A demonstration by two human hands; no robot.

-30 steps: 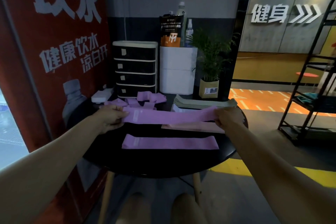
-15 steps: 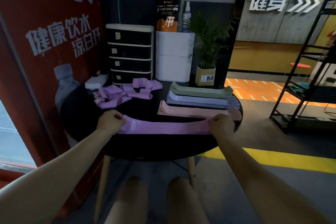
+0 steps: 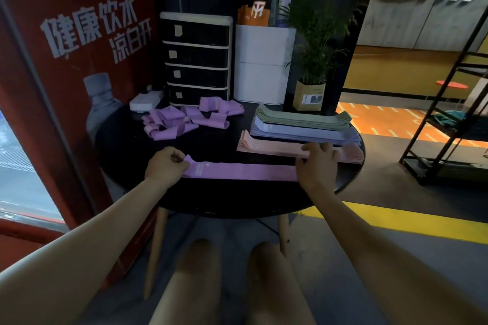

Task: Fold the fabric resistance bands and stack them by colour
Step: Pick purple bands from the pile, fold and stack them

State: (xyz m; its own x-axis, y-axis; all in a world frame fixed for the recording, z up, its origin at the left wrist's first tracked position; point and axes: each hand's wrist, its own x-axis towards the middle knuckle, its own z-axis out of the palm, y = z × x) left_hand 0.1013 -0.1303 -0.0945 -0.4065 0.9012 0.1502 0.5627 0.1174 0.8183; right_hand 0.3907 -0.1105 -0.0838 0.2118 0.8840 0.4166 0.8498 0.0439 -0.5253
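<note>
Lowered since a second ago, when it was held taut in the air above another purple band, the purple band (image 3: 239, 171) is now laid flat near the front edge of the round black table (image 3: 126, 145). Its left end is pinched by the curled fingers of the left hand (image 3: 165, 163); its right end is covered by the right hand (image 3: 315, 163), whose fingers are curled over it, though the grip beneath cannot be made out. Bare tabletop is seen between the band and the near rim. Just behind the right hand, a pink stack (image 3: 272, 146) is set touching a lilac stack (image 3: 303, 132), with a green stack (image 3: 303, 117) behind that, their right ends reaching the table's right edge. Loose purple bands (image 3: 184, 121) are heaped at the left rear, well apart from the stacks, with dark tabletop open between them. A drawer unit (image 3: 196, 59) and potted plant (image 3: 314, 47) are seen at the back.
</note>
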